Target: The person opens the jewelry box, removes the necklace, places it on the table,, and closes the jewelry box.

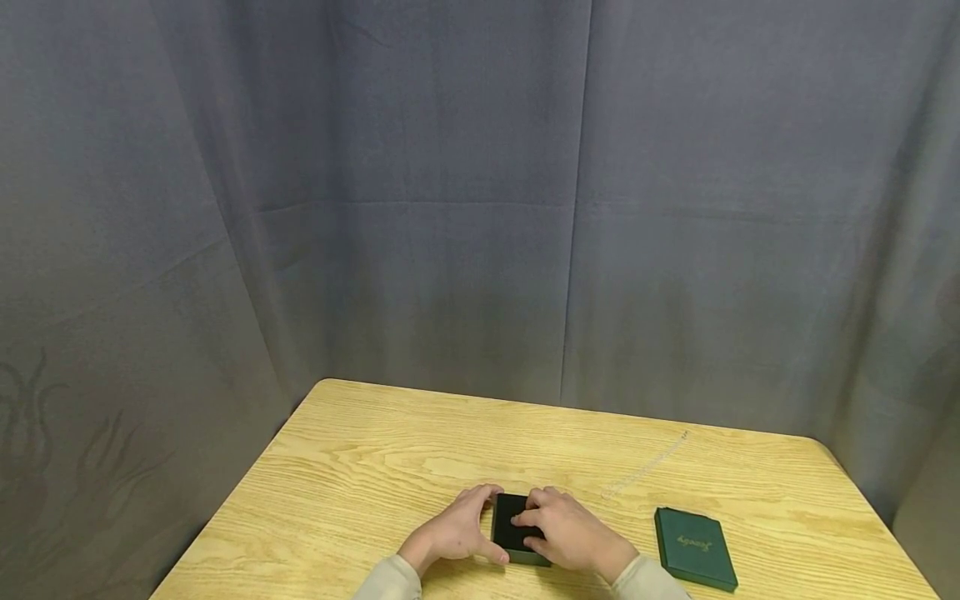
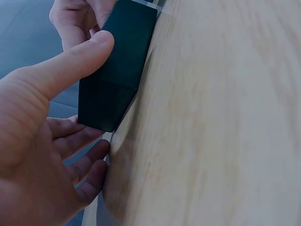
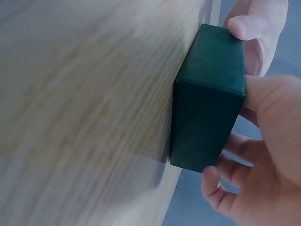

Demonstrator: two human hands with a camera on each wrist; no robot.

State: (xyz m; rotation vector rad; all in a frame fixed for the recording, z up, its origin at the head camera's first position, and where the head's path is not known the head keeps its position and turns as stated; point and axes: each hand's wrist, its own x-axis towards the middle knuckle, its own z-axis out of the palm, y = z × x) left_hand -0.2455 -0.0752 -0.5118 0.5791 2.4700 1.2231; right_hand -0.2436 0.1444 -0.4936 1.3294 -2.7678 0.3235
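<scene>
A small green box (image 1: 529, 558) sits on the table with its top uncovered, showing a black pad (image 1: 510, 507) inside. My left hand (image 1: 459, 528) grips the box from its left side, thumb on the near wall and fingers round toward the far side. Over the pad's right part lies my right hand (image 1: 570, 532), its relaxed fingers touching the pad and box edge. In the right wrist view, the green box (image 3: 207, 113) partly hides the right thumb. Right of the hands lies a green lid (image 1: 696, 554) with gold lettering.
A thin, pale chain (image 1: 647, 472) stretches diagonally across the wooden table (image 1: 360, 467) beyond the right hand. Grey curtains (image 1: 450, 250) hang behind the table and along its sides.
</scene>
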